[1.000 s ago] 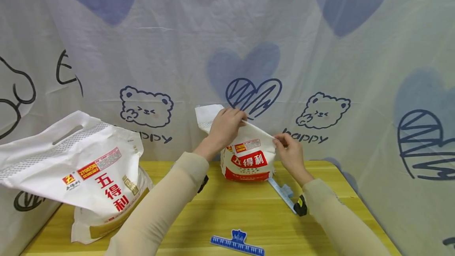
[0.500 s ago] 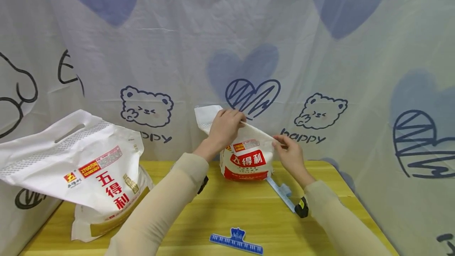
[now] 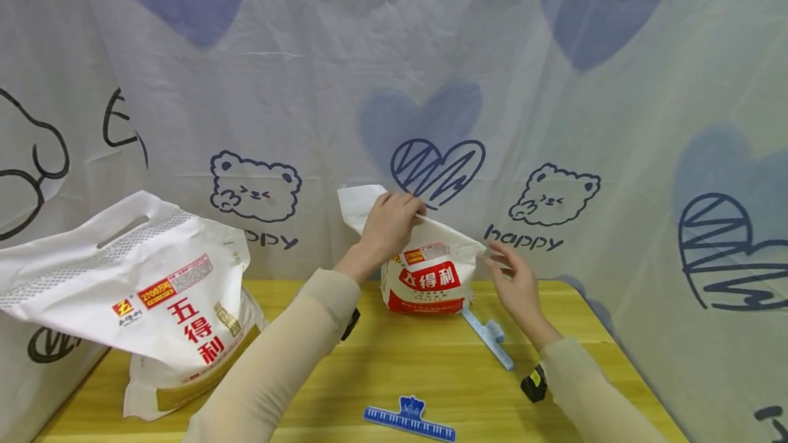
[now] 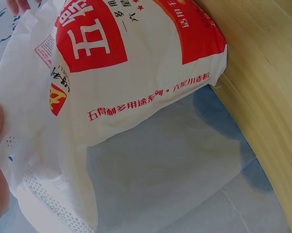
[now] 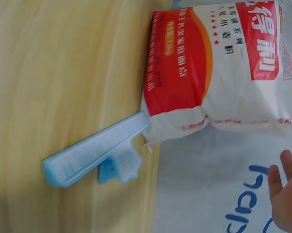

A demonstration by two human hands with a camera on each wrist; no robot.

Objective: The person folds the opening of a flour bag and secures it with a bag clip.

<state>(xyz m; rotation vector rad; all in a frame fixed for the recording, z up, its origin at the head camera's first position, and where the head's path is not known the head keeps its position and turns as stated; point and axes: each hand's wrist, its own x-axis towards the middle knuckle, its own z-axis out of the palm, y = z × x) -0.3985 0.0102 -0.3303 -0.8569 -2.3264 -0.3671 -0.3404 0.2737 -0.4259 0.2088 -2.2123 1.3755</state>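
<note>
A white and red flour bag stands at the back of the table, its upper part folded over. My left hand grips the folded top edge; in the left wrist view only its thumb and part of the palm show. My right hand is just off the bag's upper right corner, fingers loosely extended and holding nothing. By the bag's lower right corner lies a light-blue ruler-shaped clip. A dark-blue clip with piano-key markings lies near the front of the table.
On the left a larger white flour bag with a cut-out handle stands on the wooden table, its top leaning left. A printed cloth curtain hangs close behind the table and along its sides.
My right hand has let go of the folded edge's right corner and moved slightly right and down. My left hand keeps its grip on the top edge.
</note>
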